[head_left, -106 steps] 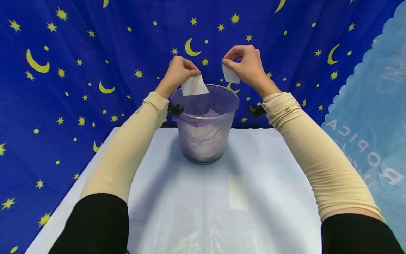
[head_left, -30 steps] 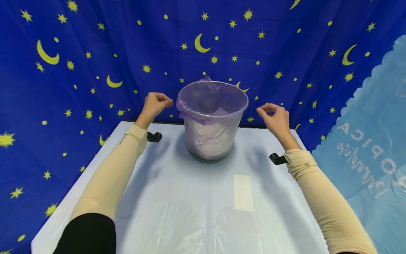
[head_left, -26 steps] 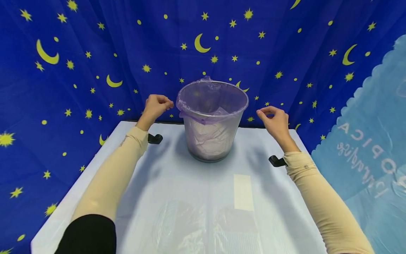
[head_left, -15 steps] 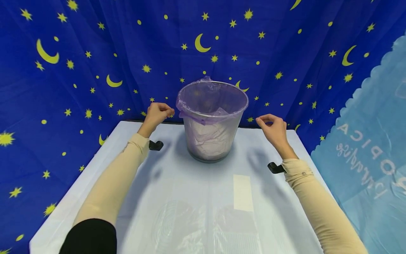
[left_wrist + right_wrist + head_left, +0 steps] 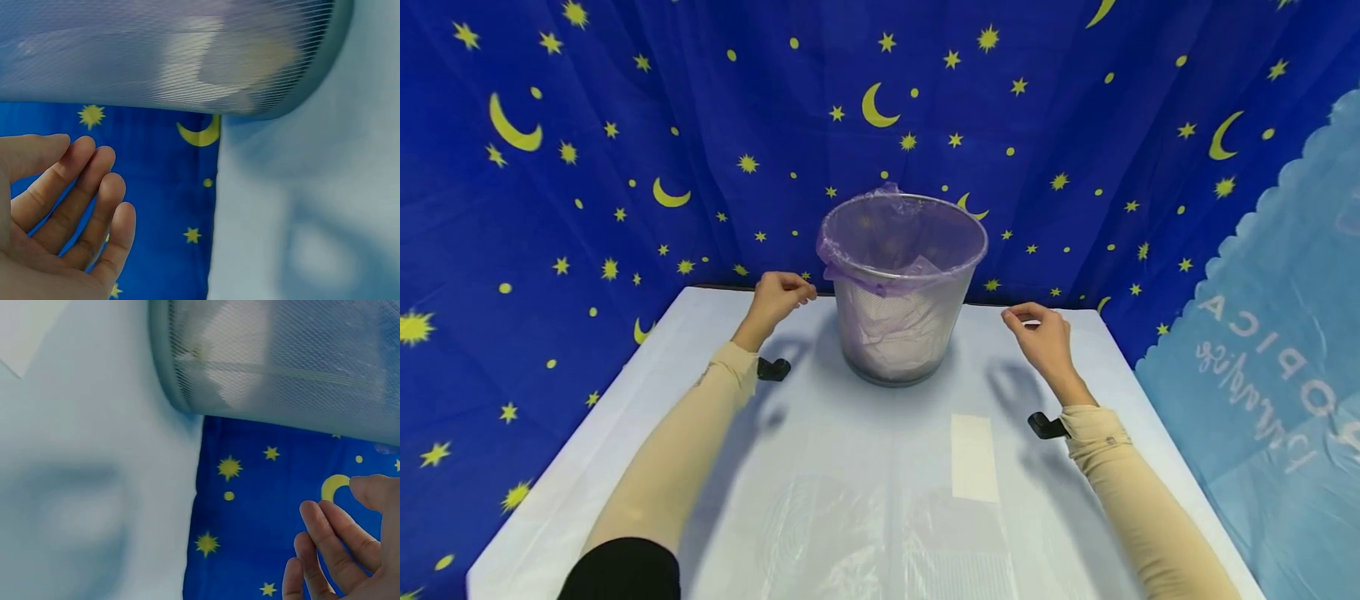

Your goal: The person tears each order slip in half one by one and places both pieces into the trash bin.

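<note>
A mesh wastebasket (image 5: 898,325) lined with a thin purple bag (image 5: 887,279) stands upright toward the back of the table. Pale scraps (image 5: 194,56) show through its mesh in the left wrist view. To its left, my left hand (image 5: 772,304) hovers with relaxed, slightly bent fingers (image 5: 94,219) and holds nothing. On the other side my right hand (image 5: 1043,337) is likewise bare, its fingers (image 5: 337,544) loosely bent and apart from the basket. A cream paper strip (image 5: 973,458) lies flat on the table in front of the basket, nearer to the right hand.
White sheeting covers the table (image 5: 850,433), with glossy clear plastic near the front. A blue curtain (image 5: 880,83) with moons and stars hangs directly behind the basket. Light blue fabric (image 5: 1292,333) hangs at the right. A black camera mount (image 5: 1047,425) juts from the right wrist.
Earlier, both hands pinched white paper pieces over the basket. The pieces are gone from the hands, which moved apart to either side and have since sunk lower. The paper strip stayed put.
</note>
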Demonstrator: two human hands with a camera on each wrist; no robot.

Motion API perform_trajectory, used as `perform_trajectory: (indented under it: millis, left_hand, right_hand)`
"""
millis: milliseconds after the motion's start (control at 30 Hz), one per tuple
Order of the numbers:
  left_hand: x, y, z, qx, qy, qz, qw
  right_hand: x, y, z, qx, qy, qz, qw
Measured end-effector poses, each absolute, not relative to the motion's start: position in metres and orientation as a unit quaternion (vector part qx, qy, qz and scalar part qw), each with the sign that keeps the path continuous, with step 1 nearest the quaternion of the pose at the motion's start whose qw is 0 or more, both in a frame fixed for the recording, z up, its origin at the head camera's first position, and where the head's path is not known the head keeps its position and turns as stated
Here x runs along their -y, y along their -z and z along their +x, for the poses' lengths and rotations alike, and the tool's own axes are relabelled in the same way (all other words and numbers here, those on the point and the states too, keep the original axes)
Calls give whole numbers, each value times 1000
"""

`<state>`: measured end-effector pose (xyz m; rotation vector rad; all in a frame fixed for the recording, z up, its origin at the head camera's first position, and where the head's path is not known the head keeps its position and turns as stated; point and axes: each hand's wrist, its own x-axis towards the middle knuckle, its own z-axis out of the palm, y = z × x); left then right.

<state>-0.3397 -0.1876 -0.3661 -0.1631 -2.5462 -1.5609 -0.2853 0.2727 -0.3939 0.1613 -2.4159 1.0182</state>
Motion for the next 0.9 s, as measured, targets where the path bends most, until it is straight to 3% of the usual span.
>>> perform_trajectory:
  millis: [900]
  left_hand:
    - [178, 438, -317, 838, 542, -30, 51]
  right_hand:
    - [-267, 465, -257, 896, -407, 47, 172]
